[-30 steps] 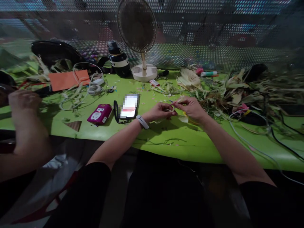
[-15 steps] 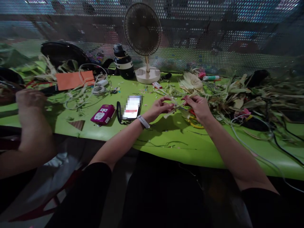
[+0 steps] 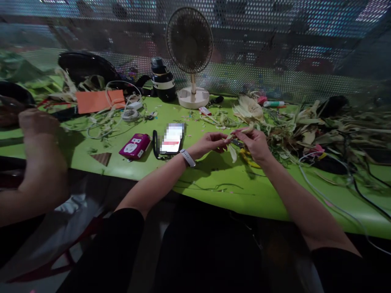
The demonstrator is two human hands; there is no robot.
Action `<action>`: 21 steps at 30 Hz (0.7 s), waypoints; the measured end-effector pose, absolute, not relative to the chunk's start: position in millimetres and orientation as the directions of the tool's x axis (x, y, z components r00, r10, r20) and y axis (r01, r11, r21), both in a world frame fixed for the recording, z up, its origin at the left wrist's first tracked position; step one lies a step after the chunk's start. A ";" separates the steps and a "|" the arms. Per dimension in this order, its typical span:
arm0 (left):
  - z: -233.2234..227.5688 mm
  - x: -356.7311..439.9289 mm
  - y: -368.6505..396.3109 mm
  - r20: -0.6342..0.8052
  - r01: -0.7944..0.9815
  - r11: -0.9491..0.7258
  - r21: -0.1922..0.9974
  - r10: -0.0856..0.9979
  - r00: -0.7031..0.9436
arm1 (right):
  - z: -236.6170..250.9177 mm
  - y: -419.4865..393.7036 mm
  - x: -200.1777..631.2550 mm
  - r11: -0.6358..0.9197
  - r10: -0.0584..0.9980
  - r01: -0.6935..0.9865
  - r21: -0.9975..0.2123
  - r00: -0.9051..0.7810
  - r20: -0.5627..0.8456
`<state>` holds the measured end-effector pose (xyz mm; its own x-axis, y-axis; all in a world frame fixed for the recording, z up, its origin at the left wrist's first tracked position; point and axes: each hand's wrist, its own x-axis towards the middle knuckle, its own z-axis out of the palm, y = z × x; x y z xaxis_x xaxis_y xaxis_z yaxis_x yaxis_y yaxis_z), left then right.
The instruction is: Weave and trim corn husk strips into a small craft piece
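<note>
Over the green table, a pale strip of corn husk (image 3: 233,154) is pinched between my two hands. My left hand (image 3: 210,144), with a white band on its wrist, grips it from the left with thumb and fingers closed. From the right, my right hand (image 3: 255,144) pinches the same husk, one end sticking up past its fingers and another piece hanging down between the hands. Just beneath my right hand lies a tool with yellow handles (image 3: 251,159), partly hidden. A larger bundle of corn husk (image 3: 249,109) lies behind my hands.
Dried husks and leaves (image 3: 293,130) heap up on the right, near cables. On the left are a lit phone (image 3: 172,138), a magenta box (image 3: 135,146) and an orange card (image 3: 100,101). A fan (image 3: 193,97) and a bottle (image 3: 164,87) stand behind. Another person's arm (image 3: 41,154) rests far left.
My hands have drawn closer together on the husk, and a piece now hangs down between them. The view has shifted slightly. The other person's arm stays about where it was.
</note>
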<state>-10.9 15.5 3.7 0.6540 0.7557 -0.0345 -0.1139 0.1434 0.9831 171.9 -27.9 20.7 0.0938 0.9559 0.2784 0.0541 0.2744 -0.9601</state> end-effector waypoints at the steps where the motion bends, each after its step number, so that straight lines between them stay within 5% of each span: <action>1: 3.8 -11.2 16.0 -0.010 -0.125 0.117 0.985 0.770 0.638 | 22.7 -29.6 173.2 0.277 0.955 0.086 -0.957 0.081 0.284; 10: 2.5 -9.2 15.9 0.154 -0.092 -0.124 0.988 0.764 0.627 | 32.6 -25.8 189.8 0.044 0.999 0.142 -0.989 0.023 0.047; 21: 8.6 -9.8 8.0 0.066 0.087 -0.214 0.973 0.619 0.783 | 31.9 -33.2 172.2 0.254 0.965 0.226 -0.940 -0.128 0.230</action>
